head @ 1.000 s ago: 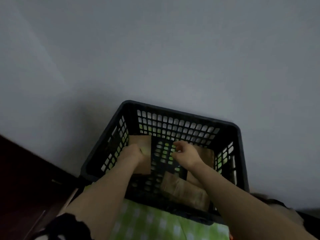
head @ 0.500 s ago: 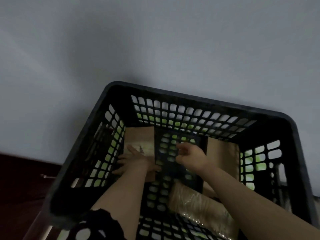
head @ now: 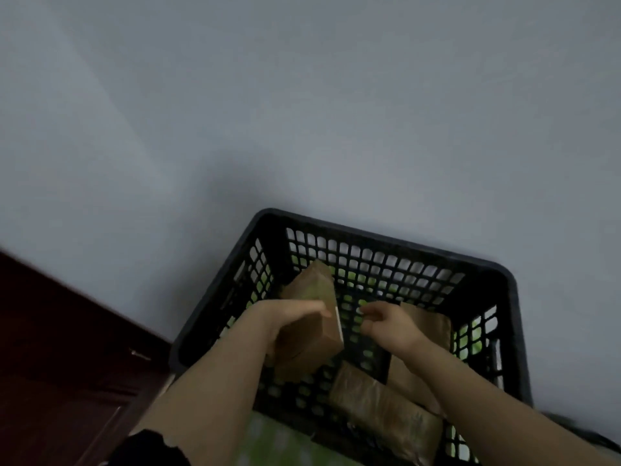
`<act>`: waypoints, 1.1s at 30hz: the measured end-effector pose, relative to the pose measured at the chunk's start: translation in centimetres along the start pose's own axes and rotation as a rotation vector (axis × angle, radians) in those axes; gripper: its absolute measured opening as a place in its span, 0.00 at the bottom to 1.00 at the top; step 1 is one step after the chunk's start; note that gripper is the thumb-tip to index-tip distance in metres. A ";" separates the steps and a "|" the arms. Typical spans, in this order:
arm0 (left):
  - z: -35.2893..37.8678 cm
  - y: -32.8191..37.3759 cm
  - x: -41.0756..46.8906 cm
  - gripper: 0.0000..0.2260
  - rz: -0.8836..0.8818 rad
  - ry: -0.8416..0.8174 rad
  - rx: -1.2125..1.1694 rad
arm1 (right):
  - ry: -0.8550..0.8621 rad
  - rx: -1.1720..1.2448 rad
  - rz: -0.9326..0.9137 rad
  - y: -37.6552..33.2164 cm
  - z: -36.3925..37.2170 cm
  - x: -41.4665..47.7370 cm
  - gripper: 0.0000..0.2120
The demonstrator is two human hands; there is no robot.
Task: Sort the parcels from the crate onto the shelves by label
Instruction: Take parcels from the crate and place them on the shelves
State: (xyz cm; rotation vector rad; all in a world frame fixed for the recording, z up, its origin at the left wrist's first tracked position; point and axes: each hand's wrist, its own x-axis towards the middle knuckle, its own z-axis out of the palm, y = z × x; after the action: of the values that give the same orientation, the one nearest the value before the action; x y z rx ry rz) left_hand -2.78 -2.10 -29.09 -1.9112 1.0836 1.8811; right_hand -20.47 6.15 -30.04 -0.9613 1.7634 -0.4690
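A black lattice crate (head: pixel 376 242) stands against a grey wall. My left hand (head: pixel 282 314) grips a brown cardboard parcel (head: pixel 311 334), tilted on edge above the crate's floor. My right hand (head: pixel 389 326) hovers just right of it, fingers loosely curled and holding nothing. A brown paper parcel (head: pixel 431 322) leans at the crate's right side behind my right wrist. A plastic-wrapped brown parcel (head: pixel 386 406) lies at the crate's near edge.
A dark red-brown door or cabinet (head: pixel 60 364) fills the lower left. The crate rests on a green checked cloth (head: pixel 268 442). The grey wall (head: pixel 302 112) takes up the whole upper view. No shelves are in view.
My left hand has closed around the left parcel and lifted it up on edge from the crate floor. The camera has pulled back from the crate.
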 end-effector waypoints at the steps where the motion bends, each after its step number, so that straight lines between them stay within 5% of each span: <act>1: 0.1 -0.5 -2.2 0.43 0.040 -0.056 -0.061 | 0.009 0.038 -0.017 -0.4 -0.3 -1.3 0.21; 5: 2.1 -4.8 -11.2 0.43 0.327 -0.145 -0.259 | -0.032 0.393 -0.020 -1.5 -0.5 -6.9 0.19; 10: 6.3 -12.6 -20.4 0.33 0.559 -0.084 -0.510 | -0.360 0.609 -0.018 -2.5 2.6 -15.8 0.26; 12: 7.4 -16.0 -23.6 0.26 0.631 0.013 -0.599 | -0.524 0.702 -0.036 -3.0 4.3 -19.1 0.17; 15: 8.3 -21.4 -28.2 0.17 0.729 0.265 -0.692 | -0.544 0.708 -0.171 -3.9 6.7 -23.2 0.17; 19: 9.5 -28.3 -34.0 0.20 0.680 0.623 -0.670 | -0.483 0.506 -0.379 -5.0 10.6 -28.6 0.16; 23: 10.5 -34.6 -38.5 0.09 0.596 0.768 -0.688 | -0.556 0.440 -0.498 -6.2 15.1 -33.9 0.10; 33: 13.8 -51.4 -46.0 0.11 0.550 1.005 -0.819 | -0.808 0.236 -0.614 -5.8 26.1 -46.0 0.28</act>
State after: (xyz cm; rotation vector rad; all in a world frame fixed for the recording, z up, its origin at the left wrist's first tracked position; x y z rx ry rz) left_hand 25.13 57.43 -4.08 -3.5745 1.2557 1.7160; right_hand 12.54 42.09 -8.84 -1.2821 0.6607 -0.5492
